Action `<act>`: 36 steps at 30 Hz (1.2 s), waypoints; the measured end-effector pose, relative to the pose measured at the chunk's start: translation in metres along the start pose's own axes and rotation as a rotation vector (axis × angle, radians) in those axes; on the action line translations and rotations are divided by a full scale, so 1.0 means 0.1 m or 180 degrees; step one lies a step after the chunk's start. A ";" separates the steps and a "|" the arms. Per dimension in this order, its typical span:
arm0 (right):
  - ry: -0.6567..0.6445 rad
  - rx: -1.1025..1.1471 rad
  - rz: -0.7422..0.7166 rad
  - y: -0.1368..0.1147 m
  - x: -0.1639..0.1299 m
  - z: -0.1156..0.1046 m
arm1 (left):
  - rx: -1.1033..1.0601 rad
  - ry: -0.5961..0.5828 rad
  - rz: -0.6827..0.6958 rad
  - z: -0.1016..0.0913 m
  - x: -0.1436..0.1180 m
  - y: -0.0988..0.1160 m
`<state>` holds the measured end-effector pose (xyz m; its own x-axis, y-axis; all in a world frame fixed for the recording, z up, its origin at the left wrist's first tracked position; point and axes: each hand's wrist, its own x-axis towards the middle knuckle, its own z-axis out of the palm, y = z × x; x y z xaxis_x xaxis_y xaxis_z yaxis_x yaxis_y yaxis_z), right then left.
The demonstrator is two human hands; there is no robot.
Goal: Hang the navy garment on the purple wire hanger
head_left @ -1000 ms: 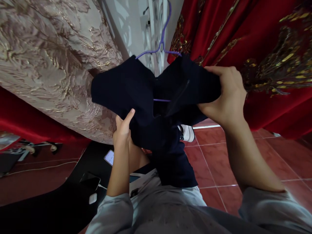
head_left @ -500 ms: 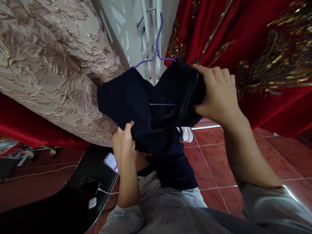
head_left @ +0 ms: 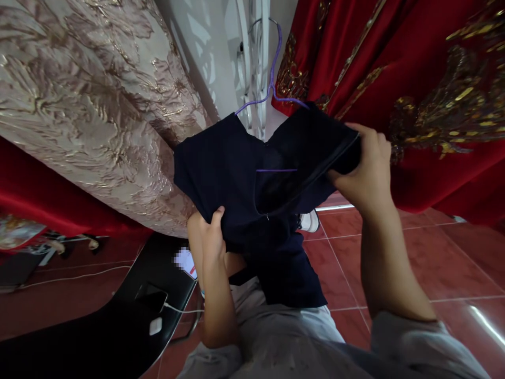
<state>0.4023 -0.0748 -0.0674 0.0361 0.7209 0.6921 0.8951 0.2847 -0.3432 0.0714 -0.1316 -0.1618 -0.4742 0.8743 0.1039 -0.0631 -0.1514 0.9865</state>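
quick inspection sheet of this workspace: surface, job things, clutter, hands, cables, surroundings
Surface: black bench at the person's left, above red tiles
Job things: dark garment on purple hanger, neckline gaping, lower part over the lap
Clutter: dark phone, lit phone and small white item on the bench
Hands: left hand and right hand grip opposite sides of the garment
Cables: white cable at the dark phone; thin cable over the floor at far left
Surroundings: pale patterned cloth left, red cloth right
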 end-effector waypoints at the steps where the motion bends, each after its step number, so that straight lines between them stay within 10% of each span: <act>1: 0.0136 0.0152 0.0152 0.07 -0.08 0.03 | -0.0075 0.0094 -0.0072 0.03 -0.01 0.01; 8: 0.2009 0.0921 0.1381 -0.16 -0.86 0.35 | 0.0098 0.0023 0.0027 0.17 -0.17 0.22; 14: -0.1078 0.2850 0.1708 -0.94 -1.08 0.78 | 0.0161 -0.0015 0.0047 0.23 -0.25 0.21; 28: -0.0674 0.4230 0.2357 -1.09 -1.13 0.91 | 0.0016 -0.0271 -0.0250 0.23 -0.28 -0.02; 36: -0.1049 0.4374 0.2758 -1.01 -1.19 0.94 | 0.0879 0.0670 0.1498 0.27 -0.23 -0.01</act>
<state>0.2657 -0.1303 -0.1750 0.0323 0.9958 -0.0852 -0.3813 -0.0665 -0.9221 0.1059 -0.1393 -0.1623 -0.5617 0.6273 0.5394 0.4145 -0.3509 0.8397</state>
